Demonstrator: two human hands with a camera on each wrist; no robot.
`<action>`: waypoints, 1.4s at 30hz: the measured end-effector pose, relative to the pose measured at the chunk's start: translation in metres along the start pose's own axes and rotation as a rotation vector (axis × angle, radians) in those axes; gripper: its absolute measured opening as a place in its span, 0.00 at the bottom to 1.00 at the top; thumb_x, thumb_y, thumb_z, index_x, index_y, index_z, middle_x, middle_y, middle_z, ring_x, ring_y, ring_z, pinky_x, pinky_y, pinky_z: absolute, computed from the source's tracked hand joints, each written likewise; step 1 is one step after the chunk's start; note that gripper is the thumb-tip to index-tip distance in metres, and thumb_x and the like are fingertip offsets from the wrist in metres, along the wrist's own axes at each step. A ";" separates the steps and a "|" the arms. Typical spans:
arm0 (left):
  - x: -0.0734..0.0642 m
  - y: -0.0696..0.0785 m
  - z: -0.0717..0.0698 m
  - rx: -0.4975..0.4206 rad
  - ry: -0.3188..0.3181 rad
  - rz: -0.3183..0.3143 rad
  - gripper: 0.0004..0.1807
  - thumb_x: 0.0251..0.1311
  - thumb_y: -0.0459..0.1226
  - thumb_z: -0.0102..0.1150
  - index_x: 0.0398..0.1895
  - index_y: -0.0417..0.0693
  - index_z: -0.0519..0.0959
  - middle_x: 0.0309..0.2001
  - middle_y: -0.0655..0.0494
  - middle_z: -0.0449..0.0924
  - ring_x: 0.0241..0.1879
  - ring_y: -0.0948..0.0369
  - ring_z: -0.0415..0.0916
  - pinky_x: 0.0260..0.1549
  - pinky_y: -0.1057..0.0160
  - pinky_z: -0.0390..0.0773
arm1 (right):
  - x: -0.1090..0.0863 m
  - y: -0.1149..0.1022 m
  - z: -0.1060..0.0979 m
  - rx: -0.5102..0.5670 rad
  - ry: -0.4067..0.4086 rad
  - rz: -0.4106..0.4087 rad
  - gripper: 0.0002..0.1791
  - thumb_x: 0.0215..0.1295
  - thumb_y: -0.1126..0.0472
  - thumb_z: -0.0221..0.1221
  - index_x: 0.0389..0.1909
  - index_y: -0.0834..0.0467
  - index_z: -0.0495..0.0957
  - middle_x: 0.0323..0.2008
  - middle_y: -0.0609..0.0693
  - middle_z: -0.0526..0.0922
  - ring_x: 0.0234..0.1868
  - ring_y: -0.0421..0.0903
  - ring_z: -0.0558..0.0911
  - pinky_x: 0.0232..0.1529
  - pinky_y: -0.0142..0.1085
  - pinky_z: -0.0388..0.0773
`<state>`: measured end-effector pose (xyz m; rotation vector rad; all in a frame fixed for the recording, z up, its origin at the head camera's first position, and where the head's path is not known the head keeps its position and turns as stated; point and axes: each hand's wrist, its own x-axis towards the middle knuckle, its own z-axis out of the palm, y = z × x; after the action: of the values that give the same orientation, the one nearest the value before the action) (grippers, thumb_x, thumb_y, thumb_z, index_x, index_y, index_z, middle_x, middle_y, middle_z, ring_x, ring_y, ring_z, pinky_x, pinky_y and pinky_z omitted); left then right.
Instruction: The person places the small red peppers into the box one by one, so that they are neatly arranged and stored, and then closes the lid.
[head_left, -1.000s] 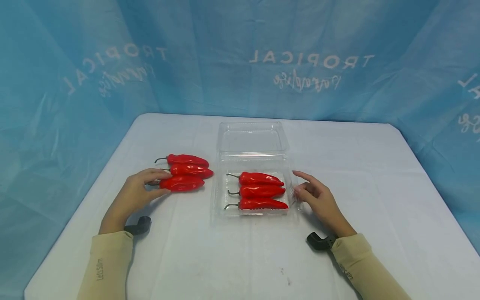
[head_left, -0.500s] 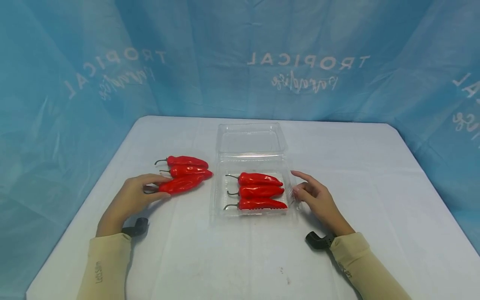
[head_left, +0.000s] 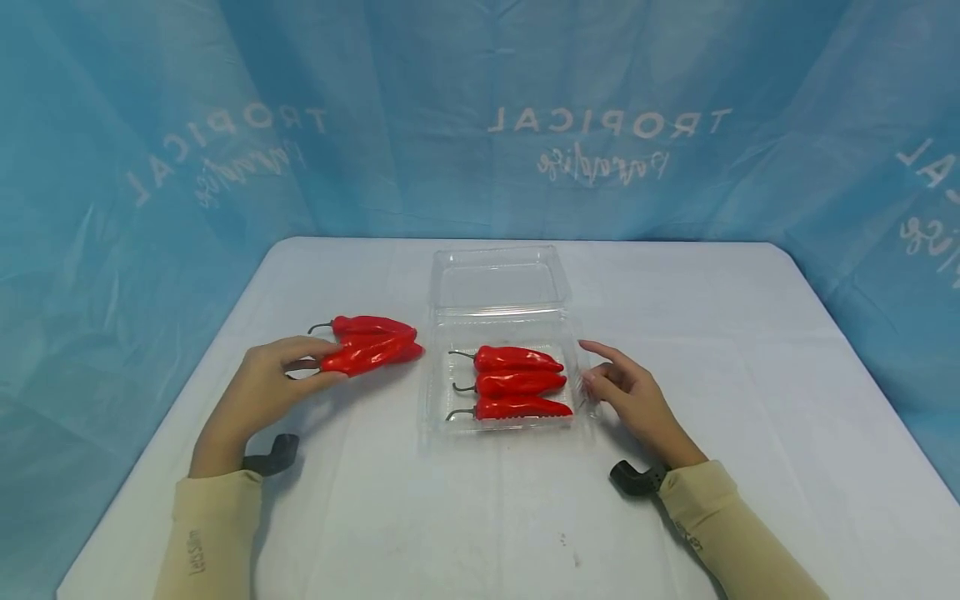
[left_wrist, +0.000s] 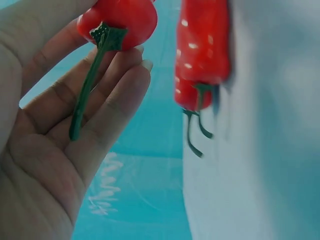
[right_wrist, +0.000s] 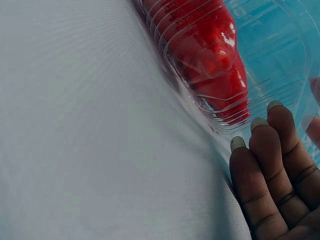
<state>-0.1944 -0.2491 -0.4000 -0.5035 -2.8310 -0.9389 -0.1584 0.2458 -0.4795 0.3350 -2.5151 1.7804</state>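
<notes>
My left hand (head_left: 272, 385) pinches a red pepper (head_left: 362, 357) near its stem end, between thumb and fingers. The left wrist view has its green stem (left_wrist: 86, 95) hanging over the palm, and the pepper stands off the tabletop. Two more red peppers (left_wrist: 202, 45) lie on the table just beyond it, partly covered by the held one in the head view. A clear plastic clamshell box (head_left: 437, 392) sits to the right, three red peppers (head_left: 521, 383) side by side in its base. At its right rim, my right hand (head_left: 632, 398) grips the edge, fingertips (right_wrist: 238, 145) against the wall.
The box's clear lid (head_left: 498, 283) lies folded back toward the far side. A white cloth (head_left: 450, 517) covers the table. Blue printed curtains (head_left: 420, 100) hang behind and at both sides. A black wrist strap piece (head_left: 636, 479) shows at the right cuff.
The left hand has raised the nearest pepper from the table, first tilting it and then moving it slightly away, over the other two. The right hand stays at the box's rim.
</notes>
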 end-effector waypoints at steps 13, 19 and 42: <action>0.016 0.038 0.015 0.007 0.028 0.169 0.29 0.54 0.42 0.79 0.61 0.51 0.83 0.52 0.52 0.84 0.44 0.54 0.84 0.39 0.48 0.87 | 0.002 0.000 0.001 0.000 0.006 0.003 0.27 0.75 0.53 0.60 0.73 0.46 0.70 0.40 0.52 0.84 0.37 0.51 0.82 0.38 0.35 0.83; 0.023 0.058 0.029 -0.032 -0.039 0.190 0.29 0.52 0.45 0.80 0.59 0.55 0.84 0.52 0.57 0.84 0.44 0.57 0.84 0.41 0.51 0.87 | 0.002 -0.002 0.001 0.000 0.012 0.007 0.27 0.75 0.52 0.60 0.73 0.44 0.70 0.40 0.51 0.85 0.37 0.50 0.82 0.38 0.35 0.82; 0.039 0.101 0.073 -0.121 -0.193 0.351 0.27 0.54 0.41 0.79 0.59 0.51 0.84 0.52 0.62 0.86 0.50 0.62 0.83 0.46 0.53 0.86 | 0.000 -0.002 -0.001 0.004 0.007 0.013 0.27 0.75 0.54 0.60 0.73 0.43 0.69 0.40 0.51 0.85 0.37 0.50 0.82 0.38 0.34 0.82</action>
<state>-0.1969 -0.1190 -0.3936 -1.1181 -2.7188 -1.0388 -0.1582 0.2466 -0.4774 0.3118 -2.5151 1.7883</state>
